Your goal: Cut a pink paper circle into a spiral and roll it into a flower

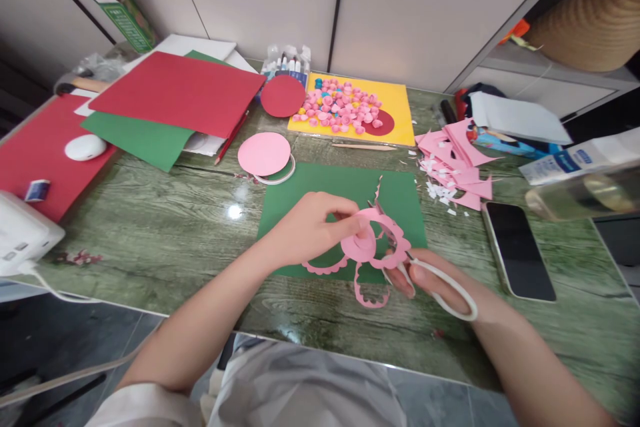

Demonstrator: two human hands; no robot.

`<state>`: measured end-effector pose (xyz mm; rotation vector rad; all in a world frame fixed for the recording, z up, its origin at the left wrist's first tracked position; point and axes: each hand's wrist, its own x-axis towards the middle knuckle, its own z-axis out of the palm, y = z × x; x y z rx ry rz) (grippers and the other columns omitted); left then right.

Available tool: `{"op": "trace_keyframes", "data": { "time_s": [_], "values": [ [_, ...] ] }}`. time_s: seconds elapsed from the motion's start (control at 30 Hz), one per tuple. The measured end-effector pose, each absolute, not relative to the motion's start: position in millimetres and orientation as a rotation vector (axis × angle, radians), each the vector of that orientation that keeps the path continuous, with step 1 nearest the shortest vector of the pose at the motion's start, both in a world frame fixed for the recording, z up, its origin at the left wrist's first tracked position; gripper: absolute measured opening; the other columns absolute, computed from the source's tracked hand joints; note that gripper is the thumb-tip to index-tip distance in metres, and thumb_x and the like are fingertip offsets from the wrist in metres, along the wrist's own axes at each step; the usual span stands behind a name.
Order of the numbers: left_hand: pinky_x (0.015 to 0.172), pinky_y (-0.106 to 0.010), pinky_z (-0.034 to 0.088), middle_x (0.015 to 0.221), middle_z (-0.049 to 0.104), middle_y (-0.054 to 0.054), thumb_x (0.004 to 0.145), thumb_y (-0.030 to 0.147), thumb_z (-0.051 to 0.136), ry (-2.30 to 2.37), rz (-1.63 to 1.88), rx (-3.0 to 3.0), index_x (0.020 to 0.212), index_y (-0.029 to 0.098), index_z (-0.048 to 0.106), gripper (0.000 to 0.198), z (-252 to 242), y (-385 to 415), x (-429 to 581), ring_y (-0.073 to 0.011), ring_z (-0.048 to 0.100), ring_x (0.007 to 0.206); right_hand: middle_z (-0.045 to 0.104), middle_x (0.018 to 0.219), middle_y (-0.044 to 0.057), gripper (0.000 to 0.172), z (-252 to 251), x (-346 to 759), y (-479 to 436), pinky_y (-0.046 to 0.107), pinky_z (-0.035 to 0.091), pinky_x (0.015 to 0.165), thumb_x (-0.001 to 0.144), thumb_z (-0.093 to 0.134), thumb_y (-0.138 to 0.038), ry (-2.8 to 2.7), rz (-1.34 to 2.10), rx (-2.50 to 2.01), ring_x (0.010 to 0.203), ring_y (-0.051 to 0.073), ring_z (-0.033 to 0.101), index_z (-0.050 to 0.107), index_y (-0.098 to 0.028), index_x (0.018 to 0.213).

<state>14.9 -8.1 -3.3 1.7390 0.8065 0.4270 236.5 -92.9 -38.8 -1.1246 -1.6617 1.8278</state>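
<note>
My left hand (320, 227) pinches a pink paper spiral (357, 247) by its round middle, thumb and forefinger closed on it. Scalloped loops of the spiral curl to the right and hang down over a green paper sheet (345, 180). My right hand (413, 273) grips a pair of scissors with white handles (457, 299). Their dark blades lie within the spiral's right-hand loop, and a thin wavy pink offcut (379, 187) rises near the tips. Whether the blades are spread cannot be seen clearly.
Behind lie a pink paper disc (264, 153), a red paper disc (283, 96) and a yellow sheet (400, 97) bearing many rolled pink paper roses (340, 105). Pink scraps (460, 167) and a phone (519, 250) are right. Red sheets (180, 90) and a white charger (25, 233) are left.
</note>
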Motion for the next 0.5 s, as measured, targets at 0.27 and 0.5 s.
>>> {"op": "trace_keyframes", "data": {
  "time_s": [0.27,0.5],
  "values": [
    [0.061,-0.02,0.034,0.066,0.062,0.001,0.085,0.032,0.044,0.788,0.447,1.754,0.066,0.014,0.063,0.032,-6.3,-6.8,14.4,-0.0086,0.05,0.064,0.039,0.062,-0.001,0.049,-42.5,236.6,-94.2,0.028,0.027,0.058,0.086,0.033,-0.062,-1.635,1.837,-1.138,0.058,0.013,0.037,0.041,-0.018,0.065],
    [0.06,-0.02,0.033,0.065,0.061,0.002,0.085,0.032,0.044,0.794,0.454,1.737,0.064,0.014,0.061,0.032,-4.6,-7.7,14.4,-0.0081,0.049,0.063,0.037,0.061,-0.003,0.051,-39.8,235.1,-94.8,0.028,0.025,0.056,0.086,0.033,-0.064,-1.653,1.838,-1.189,0.056,0.012,0.033,0.039,-0.019,0.064]
  ]
}}
